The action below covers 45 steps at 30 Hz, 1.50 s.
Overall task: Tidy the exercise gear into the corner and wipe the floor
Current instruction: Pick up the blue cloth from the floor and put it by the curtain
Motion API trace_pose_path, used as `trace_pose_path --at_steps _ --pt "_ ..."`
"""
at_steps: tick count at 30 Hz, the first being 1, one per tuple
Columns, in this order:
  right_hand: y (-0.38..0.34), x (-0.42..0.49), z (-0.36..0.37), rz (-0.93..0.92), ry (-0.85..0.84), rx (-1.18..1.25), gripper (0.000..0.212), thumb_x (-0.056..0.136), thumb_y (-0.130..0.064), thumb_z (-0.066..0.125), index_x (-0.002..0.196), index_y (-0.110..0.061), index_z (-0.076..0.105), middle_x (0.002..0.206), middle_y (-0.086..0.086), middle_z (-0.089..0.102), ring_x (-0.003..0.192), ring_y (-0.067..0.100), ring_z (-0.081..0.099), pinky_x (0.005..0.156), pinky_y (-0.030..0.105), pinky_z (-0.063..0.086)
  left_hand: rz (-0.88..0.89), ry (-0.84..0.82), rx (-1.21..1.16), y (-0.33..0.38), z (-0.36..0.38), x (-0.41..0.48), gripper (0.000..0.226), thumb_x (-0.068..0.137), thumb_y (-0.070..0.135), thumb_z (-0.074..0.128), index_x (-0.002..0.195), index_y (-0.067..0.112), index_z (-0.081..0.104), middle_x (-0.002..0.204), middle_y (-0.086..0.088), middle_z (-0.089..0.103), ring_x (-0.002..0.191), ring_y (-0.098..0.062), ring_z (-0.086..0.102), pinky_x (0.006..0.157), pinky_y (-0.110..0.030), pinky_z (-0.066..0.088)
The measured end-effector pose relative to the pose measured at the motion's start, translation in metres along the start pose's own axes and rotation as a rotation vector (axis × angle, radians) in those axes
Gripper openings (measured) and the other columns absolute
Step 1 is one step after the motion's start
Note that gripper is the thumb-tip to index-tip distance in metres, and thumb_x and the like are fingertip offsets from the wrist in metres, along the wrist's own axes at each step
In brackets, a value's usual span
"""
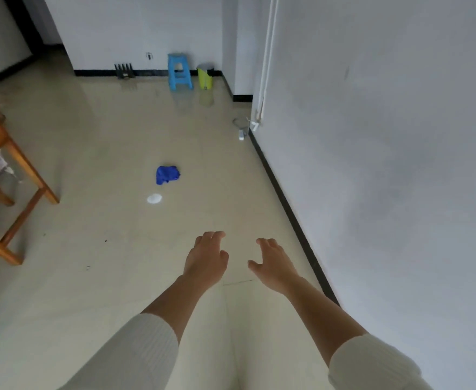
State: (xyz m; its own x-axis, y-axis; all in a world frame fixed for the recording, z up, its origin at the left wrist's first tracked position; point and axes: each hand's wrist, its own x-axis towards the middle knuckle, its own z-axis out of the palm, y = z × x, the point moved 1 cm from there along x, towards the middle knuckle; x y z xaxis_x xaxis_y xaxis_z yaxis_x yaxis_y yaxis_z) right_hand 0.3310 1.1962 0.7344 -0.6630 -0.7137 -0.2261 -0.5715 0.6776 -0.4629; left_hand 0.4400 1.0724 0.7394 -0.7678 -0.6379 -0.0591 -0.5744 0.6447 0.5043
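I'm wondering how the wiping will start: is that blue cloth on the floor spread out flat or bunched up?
Bunched up. The blue cloth lies in a crumpled heap on the floor, folds showing.

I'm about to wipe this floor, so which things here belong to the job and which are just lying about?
Job: blue cloth; white patch on the floor near it, likely what needs wiping.
Lying about: blue stool; yellow-green bin; black rack; wooden furniture; white plug.
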Motion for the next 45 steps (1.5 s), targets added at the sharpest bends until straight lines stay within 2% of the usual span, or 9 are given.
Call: trace_pose_path --at_steps 6,13,17,25,35,42,45 --pt "-0.073 0.128 -0.003 -0.113 -0.054 -0.075 0.062 0.093 -0.035 0.055 0.146 -0.016 0.029 0.148 0.004 0.036 0.131 0.023 0.04 0.105 0.038 0.04 -0.108 0.082 -0.003 -0.062 -0.053 0.1 0.047 0.094 0.019 0.042 0.14 0.021 0.036 0.144 0.002 0.039 0.129 -0.016 0.036 0.095 -0.032 0.043" --pt "-0.174 0.293 0.02 -0.202 -0.102 -0.134 0.061 0.092 -0.036 0.054 0.145 -0.017 0.031 0.144 0.006 0.037 0.129 0.026 0.04 0.103 0.039 0.039 -0.183 0.155 0.011 -0.167 -0.114 0.24 0.049 0.093 0.018 0.042 0.141 0.021 0.035 0.145 0.001 0.037 0.129 -0.018 0.035 0.096 -0.034 0.042" --pt "-0.241 0.394 0.038 -0.19 -0.115 -0.12 0.061 0.092 -0.036 0.052 0.145 -0.017 0.029 0.144 0.004 0.037 0.129 0.024 0.04 0.103 0.038 0.039 -0.209 0.129 0.014 -0.242 -0.148 0.333 0.05 0.093 0.019 0.041 0.142 0.02 0.033 0.145 0.0 0.037 0.129 -0.018 0.034 0.097 -0.033 0.04" --pt "-0.362 0.571 0.041 -0.153 -0.12 -0.107 0.061 0.093 -0.037 0.052 0.145 -0.015 0.029 0.143 0.005 0.038 0.128 0.024 0.04 0.102 0.038 0.039 -0.195 0.108 0.016 -0.34 -0.236 0.502 0.05 0.094 0.021 0.041 0.143 0.02 0.031 0.144 -0.001 0.036 0.129 -0.019 0.034 0.098 -0.034 0.04" --pt "-0.437 0.8 0.055 -0.128 -0.127 -0.095 0.061 0.092 -0.036 0.053 0.145 -0.016 0.03 0.141 0.005 0.039 0.126 0.024 0.041 0.101 0.037 0.039 -0.193 0.109 -0.011 -0.443 -0.274 0.722 0.049 0.095 0.022 0.042 0.143 0.019 0.032 0.144 -0.001 0.037 0.128 -0.019 0.034 0.097 -0.031 0.039" --pt "-0.477 0.988 0.048 -0.085 -0.192 -0.105 0.059 0.092 -0.032 0.052 0.145 -0.016 0.031 0.139 0.006 0.041 0.126 0.025 0.041 0.098 0.037 0.037 -0.236 0.077 -0.039 -0.494 -0.294 0.901 0.043 0.094 0.02 0.043 0.137 0.019 0.038 0.139 -0.002 0.042 0.124 -0.02 0.039 0.09 -0.028 0.039" --pt "-0.496 1.052 0.044 -0.067 -0.208 -0.117 0.054 0.092 -0.031 0.052 0.141 -0.015 0.035 0.137 0.006 0.043 0.123 0.025 0.042 0.097 0.037 0.038 -0.237 0.082 -0.053 -0.513 -0.305 0.964 0.048 0.094 0.022 0.044 0.141 0.019 0.033 0.143 -0.002 0.038 0.128 -0.02 0.036 0.093 -0.03 0.04"
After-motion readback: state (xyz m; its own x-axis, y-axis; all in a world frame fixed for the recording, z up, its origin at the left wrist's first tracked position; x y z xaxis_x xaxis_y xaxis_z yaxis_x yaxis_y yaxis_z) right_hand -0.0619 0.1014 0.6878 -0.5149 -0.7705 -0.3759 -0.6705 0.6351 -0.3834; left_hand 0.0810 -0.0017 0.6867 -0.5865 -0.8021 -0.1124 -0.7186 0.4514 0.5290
